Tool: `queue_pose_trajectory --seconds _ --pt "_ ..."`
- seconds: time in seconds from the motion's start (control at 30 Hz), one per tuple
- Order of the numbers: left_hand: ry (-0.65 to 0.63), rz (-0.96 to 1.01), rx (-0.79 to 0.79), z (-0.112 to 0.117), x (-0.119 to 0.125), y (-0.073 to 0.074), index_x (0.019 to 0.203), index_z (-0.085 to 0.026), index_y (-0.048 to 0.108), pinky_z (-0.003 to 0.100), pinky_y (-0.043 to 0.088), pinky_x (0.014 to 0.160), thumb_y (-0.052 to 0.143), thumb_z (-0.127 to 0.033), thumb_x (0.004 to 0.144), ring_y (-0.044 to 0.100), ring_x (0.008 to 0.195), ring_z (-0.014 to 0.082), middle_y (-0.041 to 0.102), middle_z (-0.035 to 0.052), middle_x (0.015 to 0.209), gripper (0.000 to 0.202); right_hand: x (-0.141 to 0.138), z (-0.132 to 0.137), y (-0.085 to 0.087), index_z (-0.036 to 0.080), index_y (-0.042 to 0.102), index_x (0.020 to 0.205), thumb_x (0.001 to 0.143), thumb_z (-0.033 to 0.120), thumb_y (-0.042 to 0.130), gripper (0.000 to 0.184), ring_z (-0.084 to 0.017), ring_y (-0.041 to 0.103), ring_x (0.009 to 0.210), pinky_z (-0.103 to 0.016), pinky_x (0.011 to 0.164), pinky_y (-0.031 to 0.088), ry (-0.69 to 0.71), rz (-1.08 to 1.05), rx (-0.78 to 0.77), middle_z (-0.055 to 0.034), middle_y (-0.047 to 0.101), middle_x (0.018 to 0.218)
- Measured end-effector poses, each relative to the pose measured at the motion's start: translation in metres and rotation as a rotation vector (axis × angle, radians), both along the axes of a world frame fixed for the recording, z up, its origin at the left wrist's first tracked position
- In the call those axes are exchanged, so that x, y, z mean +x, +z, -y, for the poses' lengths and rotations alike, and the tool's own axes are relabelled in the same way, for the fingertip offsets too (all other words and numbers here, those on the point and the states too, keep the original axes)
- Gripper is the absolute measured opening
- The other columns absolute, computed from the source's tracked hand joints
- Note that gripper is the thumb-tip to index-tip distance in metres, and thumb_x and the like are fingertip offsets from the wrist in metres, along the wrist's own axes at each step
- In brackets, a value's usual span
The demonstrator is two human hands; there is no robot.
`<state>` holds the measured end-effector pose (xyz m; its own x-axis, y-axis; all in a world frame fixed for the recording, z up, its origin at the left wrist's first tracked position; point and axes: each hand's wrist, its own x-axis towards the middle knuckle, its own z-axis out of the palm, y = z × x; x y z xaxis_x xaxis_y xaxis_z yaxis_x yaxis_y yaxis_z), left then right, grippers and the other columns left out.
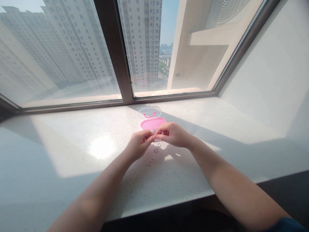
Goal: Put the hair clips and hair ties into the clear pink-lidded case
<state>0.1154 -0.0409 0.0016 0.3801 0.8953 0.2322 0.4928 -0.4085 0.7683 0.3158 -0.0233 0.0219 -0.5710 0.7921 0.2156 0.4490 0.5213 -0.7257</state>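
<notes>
My left hand [141,143] and my right hand [174,134] meet over the windowsill, fingertips pinched together. Between them is a tiny pale thing, too small to make out. Just behind my fingers lies an open pink case [154,123], partly covered by my right hand. Its clear lid [149,112], with a pink handle [150,116], is folded back toward the window. Below my hands several small rings lie on the sill: a dark one [155,150], a thinner one [159,145] close by, and a pale pair [151,161] nearer to me.
The speckled white windowsill [79,145] carries everything, with strong sun glare on its left. Behind it stands a brown window frame [126,93], with tall buildings outside. A white wall [272,80] bounds the right side. The sill's front edge [169,203] drops to a dark area.
</notes>
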Motion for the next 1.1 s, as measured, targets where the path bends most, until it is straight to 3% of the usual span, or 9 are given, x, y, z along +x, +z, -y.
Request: queue_pose_trajectory --seconds 0.4,0.77,1.1 --pt "-0.063 -0.181 0.161 -0.0018 -0.0018 -0.0077 0.073 -0.018 0.067 0.022 0.036 0.057 0.056 -0.034 0.089 0.049 0.057 0.0110 0.061 -0.0015 0.064 0.025 -0.0002 -0.0004 -0.0001 0.014 0.070 0.075 0.079 0.019 0.061 0.011 -0.009 0.043 0.052 -0.021 0.052 0.031 0.046 0.091 0.027 0.0031 0.054 0.056" --pt "-0.056 -0.107 0.157 -0.0005 -0.0041 -0.0023 0.075 -0.017 0.069 0.021 0.039 0.059 0.058 -0.022 0.086 0.049 0.058 0.0104 0.064 -0.0004 0.067 0.017 0.0026 -0.0030 -0.0028 0.015 0.074 0.081 0.084 0.026 0.062 0.017 -0.009 0.046 0.055 -0.022 0.054 0.033 0.066 0.101 0.026 -0.0004 0.061 0.063" --pt "-0.050 -0.098 0.063 -0.0037 -0.0066 -0.0095 0.078 -0.019 0.076 0.022 0.039 0.057 0.062 -0.033 0.084 0.052 0.057 0.0112 0.068 -0.0001 0.064 0.020 0.0009 -0.0023 -0.0050 0.015 0.072 0.077 0.081 0.020 0.060 0.013 -0.010 0.044 0.056 -0.022 0.054 0.033 0.076 0.057 0.011 0.0004 0.059 0.062"
